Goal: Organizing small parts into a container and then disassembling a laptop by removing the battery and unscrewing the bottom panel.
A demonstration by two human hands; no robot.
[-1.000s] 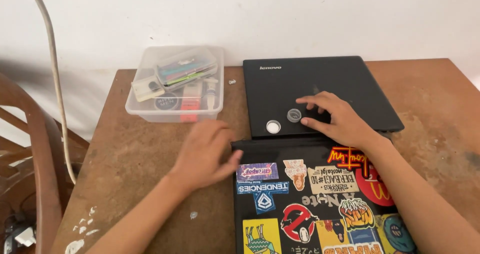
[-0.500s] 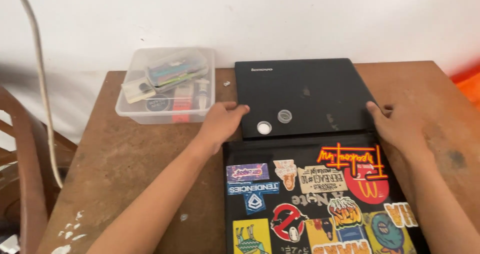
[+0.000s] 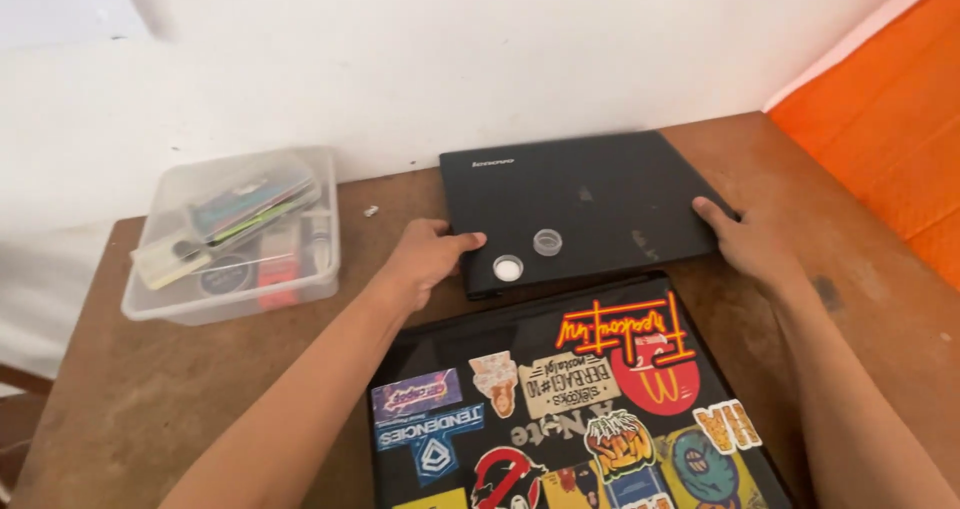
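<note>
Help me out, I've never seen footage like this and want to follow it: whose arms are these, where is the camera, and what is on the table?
The camera sits on a person's head and looks down, so both bare arms are their own. The left hand and the right hand grip opposite edges of a closed black laptop on a brown wooden table. Two small round clear caps rest on its lid. Nearer the person lies a sticker-covered laptop. To the left stands a clear plastic box of small items.
</note>
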